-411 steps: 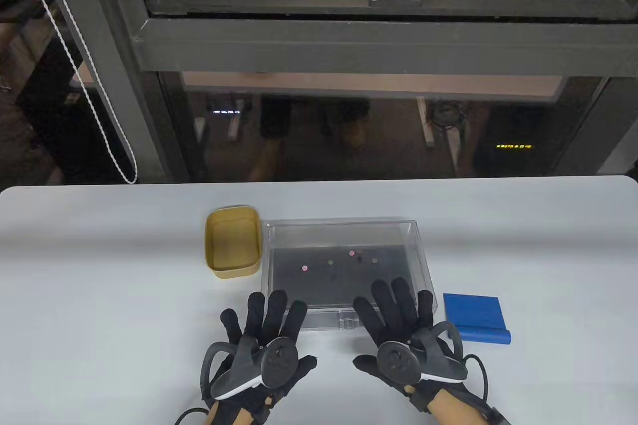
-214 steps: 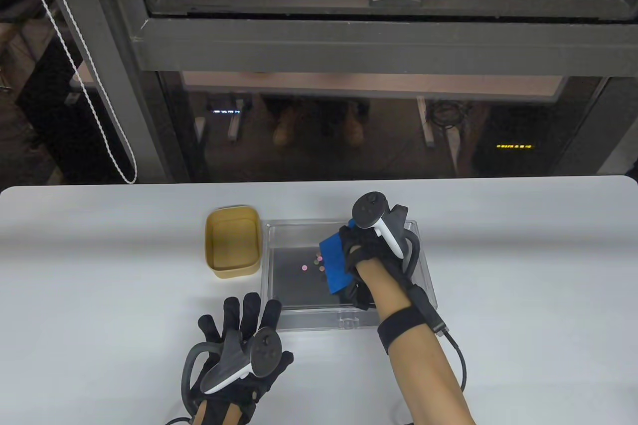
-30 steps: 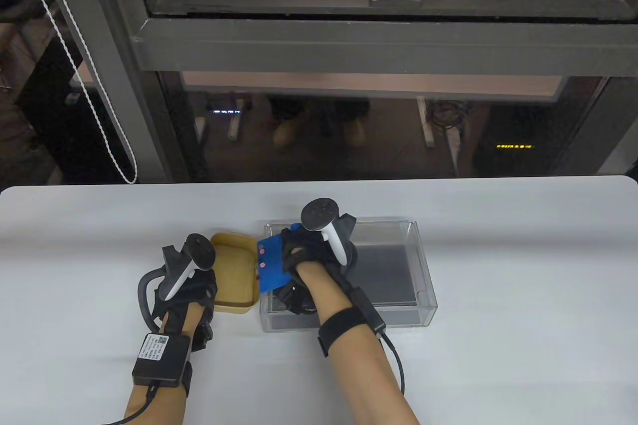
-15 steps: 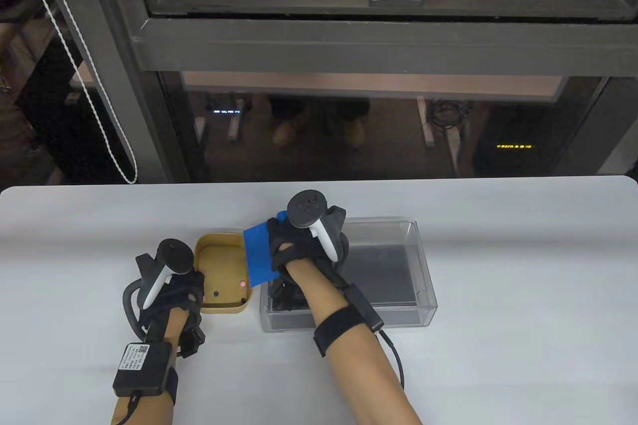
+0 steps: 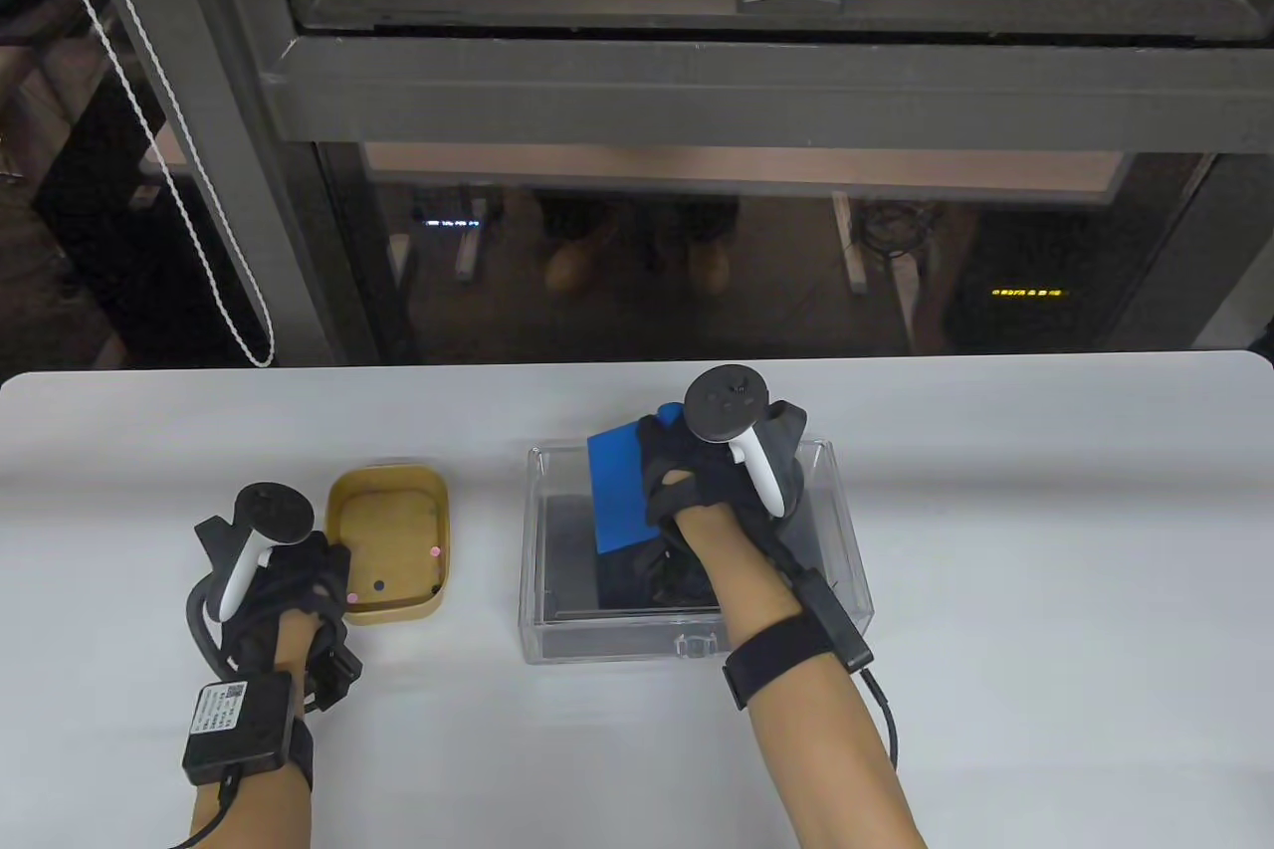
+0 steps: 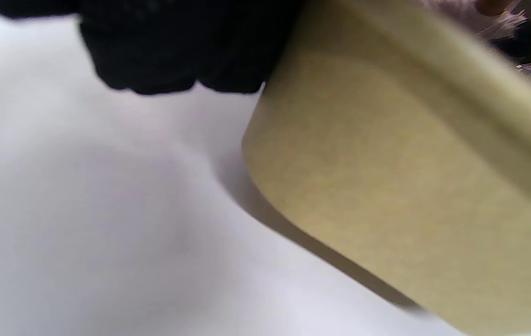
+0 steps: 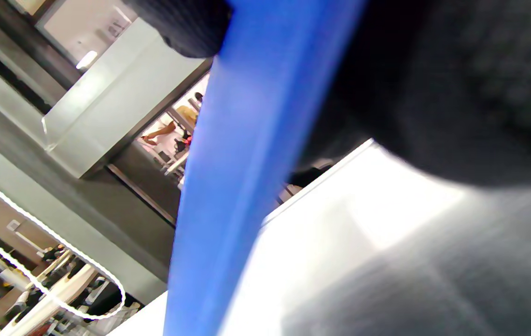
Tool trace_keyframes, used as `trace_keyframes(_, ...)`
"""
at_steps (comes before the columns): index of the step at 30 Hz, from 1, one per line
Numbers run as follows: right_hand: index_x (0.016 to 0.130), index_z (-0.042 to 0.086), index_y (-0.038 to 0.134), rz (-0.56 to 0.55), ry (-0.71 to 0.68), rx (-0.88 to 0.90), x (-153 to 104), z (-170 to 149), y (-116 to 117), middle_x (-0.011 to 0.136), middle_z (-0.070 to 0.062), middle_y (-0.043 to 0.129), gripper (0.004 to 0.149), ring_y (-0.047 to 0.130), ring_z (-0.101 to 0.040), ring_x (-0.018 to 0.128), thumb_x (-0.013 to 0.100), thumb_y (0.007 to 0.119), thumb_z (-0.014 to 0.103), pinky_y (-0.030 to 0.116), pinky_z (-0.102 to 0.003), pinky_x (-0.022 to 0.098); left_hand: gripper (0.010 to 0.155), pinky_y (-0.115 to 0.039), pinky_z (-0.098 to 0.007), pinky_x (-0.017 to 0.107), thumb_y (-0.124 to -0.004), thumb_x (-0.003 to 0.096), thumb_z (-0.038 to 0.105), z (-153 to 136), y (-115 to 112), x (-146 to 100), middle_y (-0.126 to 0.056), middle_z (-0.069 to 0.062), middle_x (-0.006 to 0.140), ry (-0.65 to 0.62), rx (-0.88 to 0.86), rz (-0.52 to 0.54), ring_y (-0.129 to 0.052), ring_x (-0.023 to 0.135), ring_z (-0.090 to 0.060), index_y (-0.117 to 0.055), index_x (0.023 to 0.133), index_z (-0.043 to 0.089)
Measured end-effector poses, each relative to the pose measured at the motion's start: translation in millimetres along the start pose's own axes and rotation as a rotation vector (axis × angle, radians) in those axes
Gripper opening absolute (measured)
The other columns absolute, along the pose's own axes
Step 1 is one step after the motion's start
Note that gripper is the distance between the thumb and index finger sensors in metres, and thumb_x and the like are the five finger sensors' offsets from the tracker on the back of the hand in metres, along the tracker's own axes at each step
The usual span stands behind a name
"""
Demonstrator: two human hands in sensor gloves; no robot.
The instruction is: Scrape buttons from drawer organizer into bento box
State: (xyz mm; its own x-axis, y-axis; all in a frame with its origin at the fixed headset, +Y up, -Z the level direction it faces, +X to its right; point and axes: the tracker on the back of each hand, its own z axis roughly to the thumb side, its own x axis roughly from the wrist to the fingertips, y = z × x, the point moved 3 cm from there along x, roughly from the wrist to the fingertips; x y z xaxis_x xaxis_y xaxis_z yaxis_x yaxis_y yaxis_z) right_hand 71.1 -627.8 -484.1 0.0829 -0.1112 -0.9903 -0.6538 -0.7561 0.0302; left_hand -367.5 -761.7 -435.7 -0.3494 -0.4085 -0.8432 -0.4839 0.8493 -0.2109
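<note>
Half a second ago the tan bento box sat close against the clear drawer organizer's left wall, with the blue scraper tipped over its rim. Now the left hand has drawn the box away to the left — a strip of white table shows between box and organizer — and the right hand has carried the scraper back to the right, so it hangs over the organizer's left half. The buttons now lie in the bento box: two pink ones and a dark one on its floor near the near wall. The part of the organizer's dark floor that shows bears none.

The table view gives the layout, but the tracker and glove hide how the left fingers lie. The blurred left wrist view fills that in somewhat — dark gloved fingers curl against the box's outer wall, gripping it, with the box's shadow on the table beneath. The right wrist view shows the scraper edge-on as a blue band, clamped between gloved fingers on either side, and a corner of the organizer's clear wall behind it.
</note>
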Motion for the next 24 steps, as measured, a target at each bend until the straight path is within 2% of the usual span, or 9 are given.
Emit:
trace_keyframes(3,0.093,-0.007,0.057,-0.017,0.026,0.002,0,-14,-10,0.059,-0.014,0.087,0.062,0.104,-0.021,0.013,0.056,0.069,0.040,0.100,-0.026,-0.001,0.051,-0.083,-0.035,0.014,-0.068,0.0570,0.041,-6,-5,7,-0.096,-0.001,0.038,0.016,0.003,-0.051,-0.096,0.026,-0.018,-0.069,0.101,0.015)
trace_keyframes(8,0.094,-0.007,0.057,-0.048,0.049,0.011,-2,-32,-24,0.059,-0.014,0.087,0.062,0.104,-0.021,0.014,0.056,0.069,0.040,0.100,-0.026,-0.001,0.052,-0.084,-0.036,0.015,-0.068,0.0566,0.043,-7,-13,13,-0.097,-0.001,0.040,0.017,0.040,-0.057,-0.096,0.028,-0.019,-0.068,0.101,0.015)
trace_keyframes(11,0.094,-0.007,0.055,-0.066,0.056,0.019,-3,-42,-34,0.061,-0.014,0.086,0.062,0.104,-0.023,0.015,0.056,0.067,0.040,0.100,-0.028,0.001,0.057,-0.084,-0.038,0.019,-0.066,0.0563,0.046,-5,-16,12,-0.098,-0.003,0.046,0.010,0.080,-0.045,-0.097,0.033,-0.022,-0.065,0.103,0.014)
trace_keyframes(15,0.096,-0.007,0.050,-0.093,0.042,0.074,-6,-57,-52,0.065,-0.017,0.083,0.063,0.103,-0.027,0.022,0.056,0.063,0.040,0.099,-0.034,0.007,0.064,-0.083,-0.048,0.039,-0.065,0.0557,0.049,1,-13,5,-0.093,-0.013,0.074,-0.014,0.105,-0.019,-0.095,0.060,-0.033,-0.053,0.108,0.015)
trace_keyframes(19,0.098,-0.007,0.046,-0.141,0.004,0.081,-11,-68,-76,0.070,-0.019,0.080,0.064,0.103,-0.033,0.029,0.055,0.060,0.038,0.099,-0.040,0.014,0.069,-0.074,-0.059,0.058,-0.065,0.0557,0.050,10,-1,-10,-0.077,-0.018,0.099,-0.047,0.131,0.042,-0.083,0.085,-0.041,-0.043,0.112,0.017)
trace_keyframes(21,0.099,-0.007,0.042,-0.160,-0.036,0.102,-14,-72,-88,0.074,-0.022,0.077,0.064,0.102,-0.038,0.036,0.055,0.060,0.037,0.099,-0.045,0.021,0.069,-0.070,-0.063,0.062,-0.065,0.0556,0.051,18,7,-22,-0.071,-0.018,0.105,-0.076,0.141,0.077,-0.077,0.091,-0.042,-0.042,0.112,0.018)
trace_keyframes(24,0.101,-0.007,0.036,-0.184,-0.100,0.093,-18,-75,-106,0.083,-0.028,0.070,0.065,0.097,-0.050,0.053,0.055,0.061,0.032,0.093,-0.057,0.035,0.070,-0.067,-0.065,0.064,-0.065,0.0555,0.051,37,16,-44,-0.068,-0.017,0.109,-0.152,0.168,0.122,-0.073,0.096,-0.043,-0.041,0.113,0.019)
